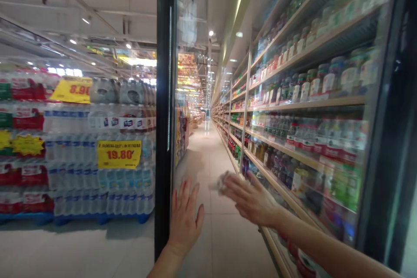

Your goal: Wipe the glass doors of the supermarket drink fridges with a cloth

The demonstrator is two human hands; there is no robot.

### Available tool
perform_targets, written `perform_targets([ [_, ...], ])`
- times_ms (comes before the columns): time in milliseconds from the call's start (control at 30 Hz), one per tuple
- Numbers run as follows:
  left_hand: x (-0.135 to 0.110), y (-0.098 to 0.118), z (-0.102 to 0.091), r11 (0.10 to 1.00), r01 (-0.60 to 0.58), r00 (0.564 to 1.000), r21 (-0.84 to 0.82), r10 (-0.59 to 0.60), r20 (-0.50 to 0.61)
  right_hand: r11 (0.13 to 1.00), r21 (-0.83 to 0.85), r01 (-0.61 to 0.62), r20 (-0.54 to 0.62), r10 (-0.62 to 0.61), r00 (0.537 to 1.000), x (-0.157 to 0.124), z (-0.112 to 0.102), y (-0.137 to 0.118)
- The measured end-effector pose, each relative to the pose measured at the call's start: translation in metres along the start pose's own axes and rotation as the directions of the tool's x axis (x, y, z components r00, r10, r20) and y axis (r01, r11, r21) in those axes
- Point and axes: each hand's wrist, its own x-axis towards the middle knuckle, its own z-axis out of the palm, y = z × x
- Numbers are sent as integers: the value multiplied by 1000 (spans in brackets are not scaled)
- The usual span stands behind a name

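Note:
A glass door with a black frame (164,108) stands in front of me. My left hand (186,215) lies flat against the pane beside that frame, its fingers spread and holding nothing. To the right, my right hand (250,197) presses a crumpled whitish cloth (223,183) on or very near the glass. Motion blurs this hand and the cloth, so the exact contact is hard to make out. Through or in the pane appear long shelves of bottles (306,87); I cannot tell how much of this is reflection.
Shrink-wrapped packs of water bottles (74,152) are stacked on blue pallets (100,218) to the left, with yellow price signs (119,155) on them. Pale floor tiles (130,243) run below. Another dark upright frame (387,117) stands at the right.

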Motion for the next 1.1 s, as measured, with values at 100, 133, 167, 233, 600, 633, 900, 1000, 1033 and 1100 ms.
perform_targets([
  [100, 22, 0, 0, 1000, -6, 999, -13, 6, -37, 929, -69, -363, -146, 351, 925, 22, -13, 27],
  [133, 32, 1, 0, 1000, -7, 998, -19, 6, -55, 898, -75, -433, -179, 415, 892, 29, -17, 33],
  [167, 42, 2, 0, 1000, -12, 997, -25, 10, -77, 893, -77, -443, -180, 424, 887, 33, -19, 37],
  [233, 65, 5, -1, 999, -23, 994, -33, 19, -112, 957, -64, -284, -107, 276, 955, 36, -21, 37],
  [600, 173, 29, 1, 997, -56, 973, -45, 45, -224, 830, -153, -537, -275, 486, 829, 49, -41, 91],
  [633, 180, 31, 2, 998, -51, 974, -39, 41, -221, 892, -170, -419, -220, 380, 899, 51, -42, 89],
  [900, 231, 31, -2, 1000, -9, 973, -27, 2, -230, 556, -60, -829, -415, 742, 527, 48, -75, 163],
  [1000, 240, 32, -2, 1000, -18, 972, 4, 18, -233, 551, -54, -833, -442, 735, 515, 59, -74, 161],
  [1033, 242, 32, -2, 1000, -24, 970, 18, 28, -240, 633, -101, -767, -402, 679, 614, 66, -71, 154],
  [1100, 249, 32, -3, 998, -42, 966, 43, 51, -255, 773, -178, -609, -308, 544, 780, 78, -66, 145],
])
